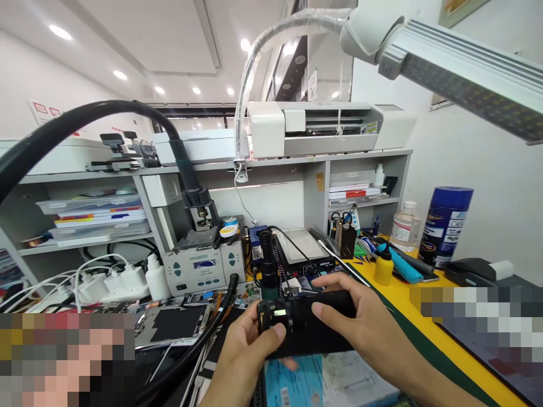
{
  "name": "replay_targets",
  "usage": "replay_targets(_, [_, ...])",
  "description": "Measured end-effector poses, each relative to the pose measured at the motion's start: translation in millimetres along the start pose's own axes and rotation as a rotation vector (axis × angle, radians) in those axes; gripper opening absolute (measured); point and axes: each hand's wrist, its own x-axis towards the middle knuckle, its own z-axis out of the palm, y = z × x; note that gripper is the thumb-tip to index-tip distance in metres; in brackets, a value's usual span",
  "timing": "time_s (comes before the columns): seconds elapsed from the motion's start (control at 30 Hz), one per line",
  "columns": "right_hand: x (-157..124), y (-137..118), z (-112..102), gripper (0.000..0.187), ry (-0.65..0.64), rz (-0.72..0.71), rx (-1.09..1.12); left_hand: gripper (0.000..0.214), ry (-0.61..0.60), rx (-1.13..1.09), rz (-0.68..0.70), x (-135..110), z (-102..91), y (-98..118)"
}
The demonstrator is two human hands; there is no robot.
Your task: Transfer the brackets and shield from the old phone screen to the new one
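Both my hands hold a black phone (305, 325) flat above the bench, its camera corner toward the left. My left hand (241, 353) grips that left end, thumb pressed beside the camera module. My right hand (360, 322) wraps over the right end, fingers curled across the top of the phone. Below the phone lies a blue-and-white printed sheet (322, 381).
A soldering station (203, 268) with a thick black hose stands at back left, and a heating plate (303, 249) sits behind the phone. Another opened phone (173, 325) lies at left. At right are a yellow bottle (384, 265), a clear bottle (405, 226) and a blue can (445, 226). A lamp arm hangs overhead.
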Motion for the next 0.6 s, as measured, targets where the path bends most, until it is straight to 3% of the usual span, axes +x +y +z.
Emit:
replay_targets(0.23, [-4.3, 1.1, 7.6, 0.022, -0.029, -0.036, -0.02, 0.039, 0.073, 0.161, 0.008, 2.9, -1.9, -3.3])
replay_targets(0.6, [-4.3, 6.1, 4.5, 0.03, -0.058, 0.016, -0.032, 0.04, 0.062, 0.063, 0.019, 0.1, -2.2, -2.2])
